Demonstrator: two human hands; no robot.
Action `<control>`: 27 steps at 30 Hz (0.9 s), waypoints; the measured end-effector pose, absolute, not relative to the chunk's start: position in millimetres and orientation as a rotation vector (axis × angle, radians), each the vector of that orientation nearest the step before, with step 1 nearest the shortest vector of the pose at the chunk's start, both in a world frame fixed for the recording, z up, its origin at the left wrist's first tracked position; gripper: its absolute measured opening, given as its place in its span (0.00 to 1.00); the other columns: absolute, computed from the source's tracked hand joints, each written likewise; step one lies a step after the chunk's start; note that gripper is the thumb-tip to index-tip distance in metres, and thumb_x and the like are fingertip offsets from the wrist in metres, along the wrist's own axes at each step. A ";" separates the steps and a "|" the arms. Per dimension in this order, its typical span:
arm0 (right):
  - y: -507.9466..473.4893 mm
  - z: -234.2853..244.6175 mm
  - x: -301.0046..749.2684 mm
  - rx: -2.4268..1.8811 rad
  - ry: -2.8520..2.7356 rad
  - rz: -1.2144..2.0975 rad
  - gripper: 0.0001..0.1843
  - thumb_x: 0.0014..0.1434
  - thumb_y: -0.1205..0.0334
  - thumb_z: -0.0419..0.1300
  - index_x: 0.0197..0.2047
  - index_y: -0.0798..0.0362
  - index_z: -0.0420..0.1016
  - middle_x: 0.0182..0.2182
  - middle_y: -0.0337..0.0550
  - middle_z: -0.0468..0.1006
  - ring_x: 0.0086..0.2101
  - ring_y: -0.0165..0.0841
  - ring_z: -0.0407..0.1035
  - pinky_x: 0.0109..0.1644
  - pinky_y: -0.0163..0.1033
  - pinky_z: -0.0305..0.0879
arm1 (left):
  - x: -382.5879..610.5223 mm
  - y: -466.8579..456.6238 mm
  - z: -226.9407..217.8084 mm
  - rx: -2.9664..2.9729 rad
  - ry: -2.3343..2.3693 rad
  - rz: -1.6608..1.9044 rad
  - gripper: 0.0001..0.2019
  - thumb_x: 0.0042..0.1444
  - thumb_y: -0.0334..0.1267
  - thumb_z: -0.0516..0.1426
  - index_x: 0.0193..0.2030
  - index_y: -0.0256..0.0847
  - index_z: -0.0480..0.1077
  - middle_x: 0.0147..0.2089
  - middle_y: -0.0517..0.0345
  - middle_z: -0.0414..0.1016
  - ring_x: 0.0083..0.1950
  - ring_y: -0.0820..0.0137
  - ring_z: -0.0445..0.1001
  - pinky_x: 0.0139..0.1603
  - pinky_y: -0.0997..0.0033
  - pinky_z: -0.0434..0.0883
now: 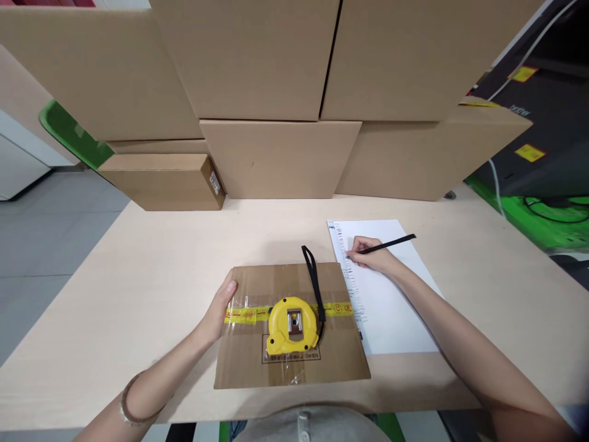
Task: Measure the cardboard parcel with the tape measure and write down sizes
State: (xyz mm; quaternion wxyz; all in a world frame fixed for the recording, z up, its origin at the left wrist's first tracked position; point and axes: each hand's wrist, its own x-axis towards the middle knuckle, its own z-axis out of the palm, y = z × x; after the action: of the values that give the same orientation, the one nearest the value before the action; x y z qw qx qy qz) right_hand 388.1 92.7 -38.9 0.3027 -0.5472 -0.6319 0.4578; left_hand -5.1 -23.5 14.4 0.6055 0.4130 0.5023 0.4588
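Observation:
A flat cardboard box sealed with clear and yellow tape lies on the table in front of me. On top of it rests a yellow tape measure with a black wrist strap. My left hand lies against the box's left edge, fingers together. My right hand pinches a black pen, its tip touching the left margin of a white printed sheet just right of the box.
Large cardboard boxes are stacked along the far edge of the light wooden table, with a smaller box at the left. Dark equipment with cables stands at the right. A bracelet circles my left wrist.

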 end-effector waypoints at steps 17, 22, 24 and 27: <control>75.8 2.8 365.5 -2.096 -1.980 0.671 0.28 0.67 0.43 0.53 0.18 0.47 0.59 0.17 0.47 0.69 0.25 0.43 0.69 0.34 0.45 0.58 | -22.3 -21.2 0.0 1.235 1.230 1.132 0.31 0.63 0.63 0.59 0.68 0.50 0.69 0.65 0.48 0.75 0.67 0.49 0.69 0.69 0.49 0.64; 62.7 16.7 350.3 -2.317 -2.019 0.372 0.26 0.70 0.44 0.49 0.34 0.55 0.76 0.29 0.63 0.80 0.37 0.58 0.77 0.42 0.53 0.63 | -26.8 -22.4 4.1 1.495 1.145 1.251 0.18 0.71 0.50 0.57 0.65 0.61 0.74 0.67 0.54 0.74 0.70 0.56 0.68 0.73 0.51 0.62; 52.1 28.2 344.7 -2.229 -2.032 0.275 0.30 0.72 0.42 0.44 0.46 0.59 0.77 0.38 0.66 0.81 0.44 0.58 0.76 0.47 0.56 0.65 | -29.3 -21.7 4.9 1.604 1.110 1.238 0.14 0.72 0.47 0.56 0.57 0.60 0.80 0.68 0.54 0.73 0.71 0.56 0.67 0.71 0.51 0.63; 28.3 49.5 328.5 -1.654 -2.219 0.279 0.37 0.74 0.36 0.38 0.58 0.57 0.74 0.49 0.63 0.80 0.52 0.54 0.73 0.56 0.58 0.65 | -33.1 -20.8 1.9 1.638 1.079 1.178 0.16 0.73 0.48 0.53 0.52 0.56 0.83 0.70 0.52 0.71 0.72 0.54 0.66 0.71 0.49 0.64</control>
State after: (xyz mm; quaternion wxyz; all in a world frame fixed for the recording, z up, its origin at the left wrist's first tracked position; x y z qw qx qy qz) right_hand 328.5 28.3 49.5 0.1789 -0.5851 -0.7848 0.0988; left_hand -33.1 -20.8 1.9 0.4138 0.6518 0.4294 0.4685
